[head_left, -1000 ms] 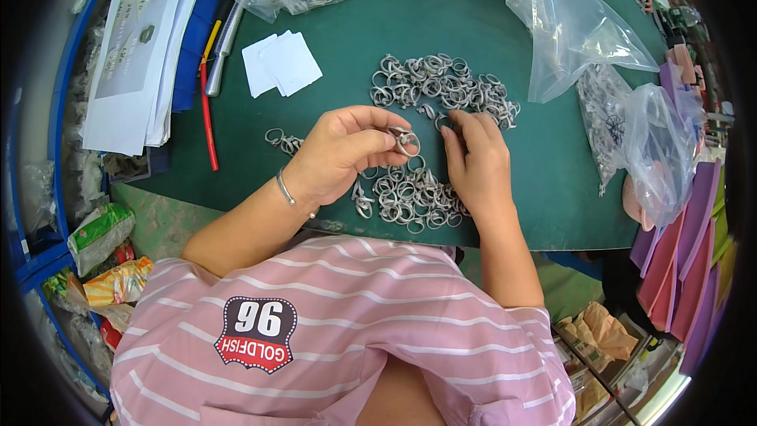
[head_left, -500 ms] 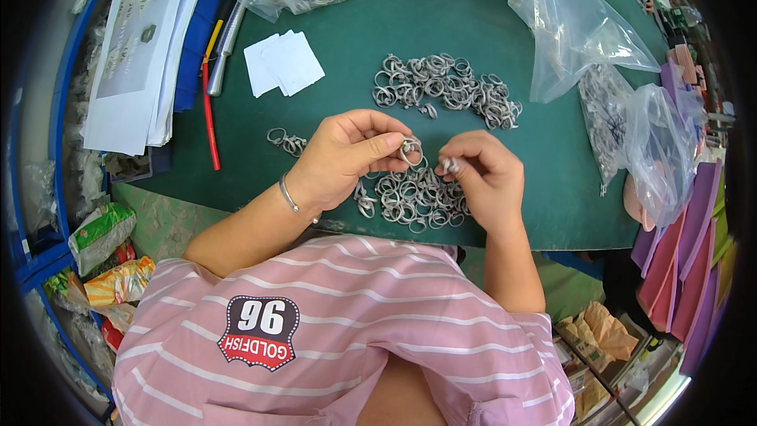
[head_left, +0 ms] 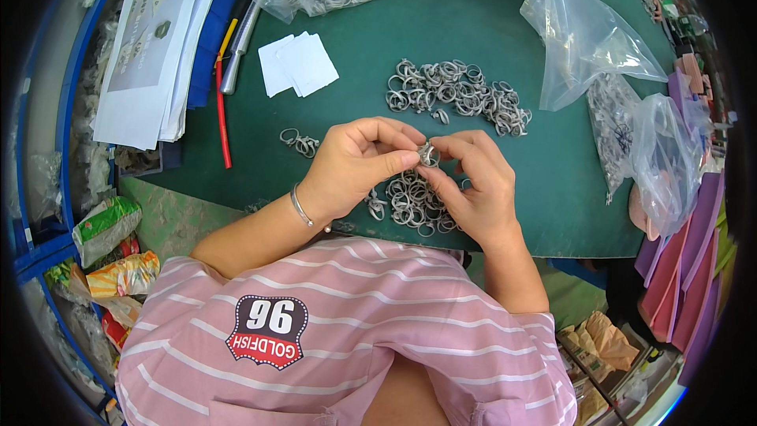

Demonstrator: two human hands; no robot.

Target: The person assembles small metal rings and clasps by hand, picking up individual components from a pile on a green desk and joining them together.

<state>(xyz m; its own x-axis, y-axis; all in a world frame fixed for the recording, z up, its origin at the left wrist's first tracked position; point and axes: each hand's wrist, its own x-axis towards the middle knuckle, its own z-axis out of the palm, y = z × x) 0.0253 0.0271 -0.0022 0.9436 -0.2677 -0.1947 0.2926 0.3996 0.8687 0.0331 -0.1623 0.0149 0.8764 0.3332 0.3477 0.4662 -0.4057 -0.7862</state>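
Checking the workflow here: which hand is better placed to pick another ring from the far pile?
Probably the right hand. It sits nearer the far pile, which lies ahead and to the right on the green mat. The left hand pinches the ring that both hands meet at.

The person wears a pink shirt (head_left: 355, 339) with thin white horizontal stripes, filling the lower centre of the frame. A shield-shaped patch (head_left: 266, 331) in dark blue, red and white sits at lower left. A thin silver bracelet (head_left: 300, 208) circles the left wrist; both forearms are bare.
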